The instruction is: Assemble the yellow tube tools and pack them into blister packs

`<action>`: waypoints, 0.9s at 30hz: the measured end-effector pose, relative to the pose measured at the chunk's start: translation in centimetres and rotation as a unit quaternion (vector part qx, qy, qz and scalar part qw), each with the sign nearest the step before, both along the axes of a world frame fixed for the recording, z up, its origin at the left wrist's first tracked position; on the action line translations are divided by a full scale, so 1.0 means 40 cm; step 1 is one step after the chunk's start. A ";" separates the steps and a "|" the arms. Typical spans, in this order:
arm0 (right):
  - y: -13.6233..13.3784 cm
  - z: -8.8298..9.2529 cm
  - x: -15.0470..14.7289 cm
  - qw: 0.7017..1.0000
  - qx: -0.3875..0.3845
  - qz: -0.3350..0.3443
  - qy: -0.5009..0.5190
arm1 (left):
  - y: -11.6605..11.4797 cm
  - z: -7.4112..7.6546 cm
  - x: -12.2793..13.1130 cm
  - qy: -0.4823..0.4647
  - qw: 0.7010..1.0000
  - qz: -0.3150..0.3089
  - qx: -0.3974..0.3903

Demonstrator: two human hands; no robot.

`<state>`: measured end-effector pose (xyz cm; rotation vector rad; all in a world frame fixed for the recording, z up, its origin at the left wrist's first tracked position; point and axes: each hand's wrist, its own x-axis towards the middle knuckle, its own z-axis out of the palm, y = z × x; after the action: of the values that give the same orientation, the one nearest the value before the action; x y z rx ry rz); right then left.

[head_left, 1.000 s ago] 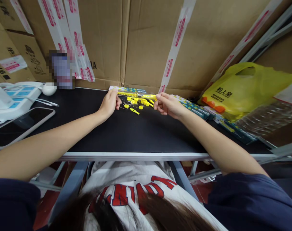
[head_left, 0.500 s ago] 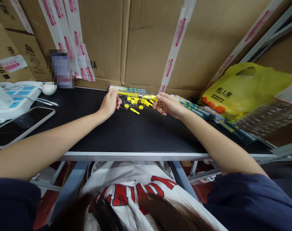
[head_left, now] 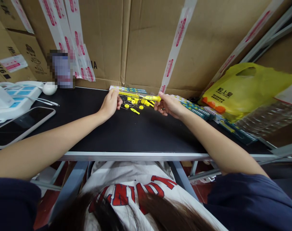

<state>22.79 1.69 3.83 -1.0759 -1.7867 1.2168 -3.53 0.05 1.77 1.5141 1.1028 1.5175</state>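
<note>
Held level between both hands above the dark tabletop is a slim tubular spring scale (head_left: pixel 130 94), with a yellow ridged section at left, a thin grey rod in its middle and a yellow right end. My left hand (head_left: pixel 111 103) is closed around its left end. At the other end, the fingertips of my right hand (head_left: pixel 169 104) pinch the yellow tip. Just below the tube lie several loose yellow parts (head_left: pixel 135 100) with thin wire hooks, among them a round yellow cap (head_left: pixel 141 107). A pointed yellow piece (head_left: pixel 135 111) lies nearest to me.
Printed cards or boxes (head_left: pixel 195 110) lie at right, beside a yellow plastic bag (head_left: pixel 247 89) and a clear ribbed plastic bottle (head_left: pixel 263 118). A phone (head_left: pixel 22 123) and a power strip (head_left: pixel 27 96) with cables occupy the left. Cardboard (head_left: pixel 146 45) rises behind the table.
My right hand has shifted slightly to the right with the yellow tip, and a little more of that yellow end shows. My left hand has barely moved.
</note>
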 end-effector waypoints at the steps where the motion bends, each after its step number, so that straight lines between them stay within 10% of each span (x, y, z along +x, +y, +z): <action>1: -0.001 0.000 -0.001 1.000 -0.001 -0.001 -0.002 | 0.000 -0.001 0.000 -0.002 1.000 -0.002 0.000; 14: -0.014 0.002 -0.021 0.972 -0.222 0.070 -0.011 | -0.009 -0.011 -0.006 0.034 0.998 -0.022 0.054; 27: -0.015 0.007 -0.022 0.997 -0.075 0.008 0.024 | 0.003 0.005 0.002 -0.030 0.999 0.017 -0.038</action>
<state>21.90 1.10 4.10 -1.1079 -1.6914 1.3935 -3.44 0.19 1.98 1.3971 1.1446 1.5174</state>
